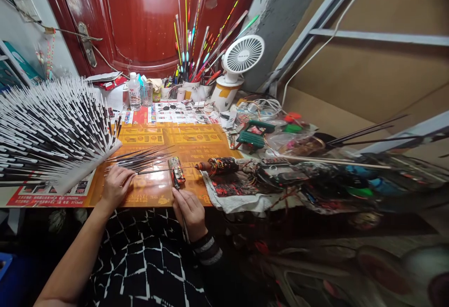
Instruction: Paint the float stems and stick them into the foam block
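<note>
My left hand (115,186) rests on the orange mat (196,146), its fingers on the near ends of a fan of thin dark rods (143,157). My right hand (189,211) sits at the table's front edge, pinched around a thin brush or stick (184,226) whose tip points at a small paint-stained block (177,172). One thin rod (157,170) runs across that block toward a paint-spattered motor-like tool (219,165).
A large rack of black-and-white rods (49,132) fills the left. At the back stand a bottle (133,92), cups of coloured floats (196,54) and a white fan (238,64). Cluttered tools, cables and a stained cloth (242,190) lie right.
</note>
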Tool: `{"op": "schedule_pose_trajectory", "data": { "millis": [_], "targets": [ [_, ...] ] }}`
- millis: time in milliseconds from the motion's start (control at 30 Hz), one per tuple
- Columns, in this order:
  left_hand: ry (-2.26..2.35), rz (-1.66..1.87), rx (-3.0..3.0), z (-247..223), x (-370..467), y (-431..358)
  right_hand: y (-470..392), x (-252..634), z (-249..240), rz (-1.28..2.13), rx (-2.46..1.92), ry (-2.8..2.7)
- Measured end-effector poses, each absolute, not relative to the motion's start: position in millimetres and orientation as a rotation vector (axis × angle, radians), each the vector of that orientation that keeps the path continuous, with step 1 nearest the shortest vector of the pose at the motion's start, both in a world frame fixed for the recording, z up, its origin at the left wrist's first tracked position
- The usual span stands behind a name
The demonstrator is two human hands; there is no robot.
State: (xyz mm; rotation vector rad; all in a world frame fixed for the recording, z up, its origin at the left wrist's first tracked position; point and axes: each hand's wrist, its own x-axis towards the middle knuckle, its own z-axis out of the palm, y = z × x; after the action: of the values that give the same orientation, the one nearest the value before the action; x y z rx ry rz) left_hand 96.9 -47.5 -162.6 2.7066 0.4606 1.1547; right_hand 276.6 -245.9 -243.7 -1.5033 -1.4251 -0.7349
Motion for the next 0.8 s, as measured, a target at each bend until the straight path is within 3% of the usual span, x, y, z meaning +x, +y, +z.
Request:
{"op": "schedule_pose_trajectory", "data": {
  "millis": [367,633,800],
  "targets": [
    [0.595,1.162,2.851,-146,87,-62,-260,286,-247,-0.609,-1.335,-1.492],
    [0.701,1.261,3.067,-49,9,-89,-268,292,-243,-0.468,-1.22,-1.525],
    [0.915,1.005,3.212,12,-29,-91,-269,291,-240,-0.472,-1.194,-1.528]
  ]
}}
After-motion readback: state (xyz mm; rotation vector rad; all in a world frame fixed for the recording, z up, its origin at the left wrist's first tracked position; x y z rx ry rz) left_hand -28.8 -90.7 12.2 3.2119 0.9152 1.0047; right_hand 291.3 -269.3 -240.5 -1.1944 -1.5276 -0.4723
